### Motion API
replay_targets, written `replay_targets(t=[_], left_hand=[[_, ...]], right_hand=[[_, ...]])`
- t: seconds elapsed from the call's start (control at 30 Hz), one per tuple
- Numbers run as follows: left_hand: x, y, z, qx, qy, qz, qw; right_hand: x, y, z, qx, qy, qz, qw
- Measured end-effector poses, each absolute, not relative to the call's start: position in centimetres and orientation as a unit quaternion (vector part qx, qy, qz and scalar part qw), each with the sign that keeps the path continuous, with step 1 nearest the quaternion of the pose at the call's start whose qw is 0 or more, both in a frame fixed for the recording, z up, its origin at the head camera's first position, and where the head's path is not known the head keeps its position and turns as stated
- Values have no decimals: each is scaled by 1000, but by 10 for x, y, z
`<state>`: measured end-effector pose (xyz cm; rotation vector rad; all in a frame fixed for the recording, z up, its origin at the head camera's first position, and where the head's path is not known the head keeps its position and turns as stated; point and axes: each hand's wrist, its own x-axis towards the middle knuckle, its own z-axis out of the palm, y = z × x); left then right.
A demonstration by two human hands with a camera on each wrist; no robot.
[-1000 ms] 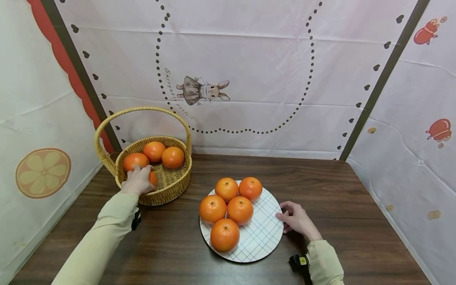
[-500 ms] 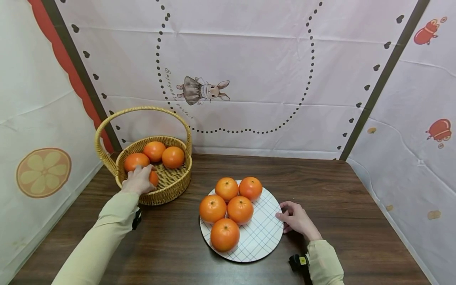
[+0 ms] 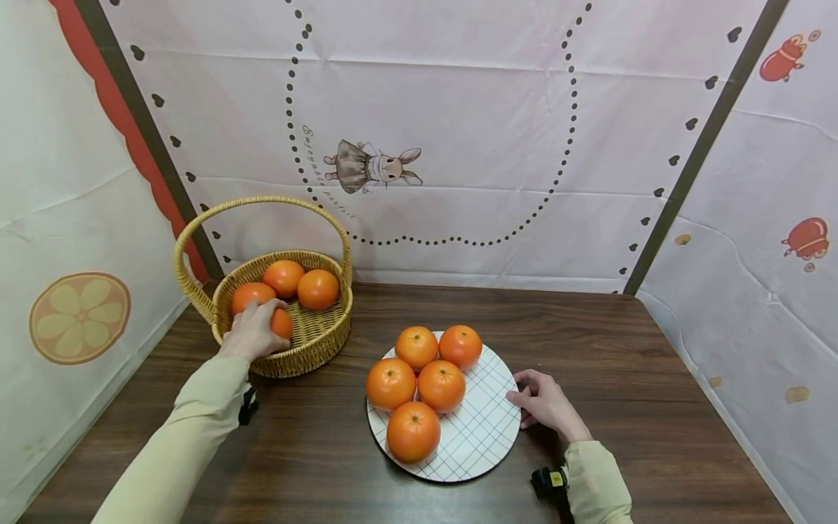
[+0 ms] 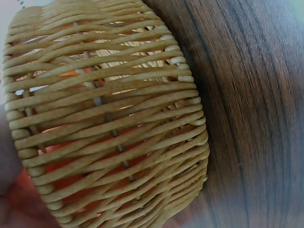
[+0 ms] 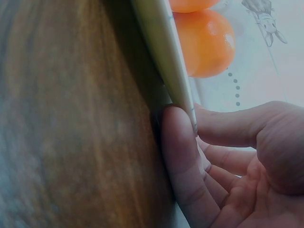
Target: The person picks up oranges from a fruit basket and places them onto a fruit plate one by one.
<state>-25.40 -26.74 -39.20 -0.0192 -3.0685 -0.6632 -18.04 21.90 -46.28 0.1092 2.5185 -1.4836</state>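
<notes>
My left hand [image 3: 251, 332] reaches over the near left rim of the wicker basket [image 3: 313, 354] and grips an orange [image 3: 282, 323], partly hidden by the fingers. Three more oranges lie in the basket, one [image 3: 254, 294] right beside that hand. In the left wrist view the woven wall [image 4: 114, 109] covers most of the fruit. On the right, my right hand [image 3: 548, 404] pinches the rim of a round white plate [image 3: 484, 429] with a grid pattern. The right wrist view has the thumb above the rim and a finger beneath it. Several oranges [image 3: 413, 432] sit on the plate's left and back part.
A tall arched handle [image 3: 265, 200] rises over the basket. The dark wooden table [image 3: 314, 451] ends at a printed white cloth backdrop [image 3: 458, 145], with similar cloth on both sides. Table surface separates basket and plate.
The left hand and its gripped orange have shifted slightly within the basket, showing more of the orange. The neighbouring orange has moved slightly too. The right hand and plate hold still.
</notes>
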Motion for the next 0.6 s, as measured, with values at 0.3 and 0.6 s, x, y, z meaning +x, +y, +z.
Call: replay_targets(t=[0.3,0.6], left_hand=[[-252,-270,-393,-50,-967,-244,58],[-247,-269,-390,-49,-950,-292,97]], right_hand=[[-180,219,-463,37,856,-504,107],[-180,218,-462,39,857,-502,109]])
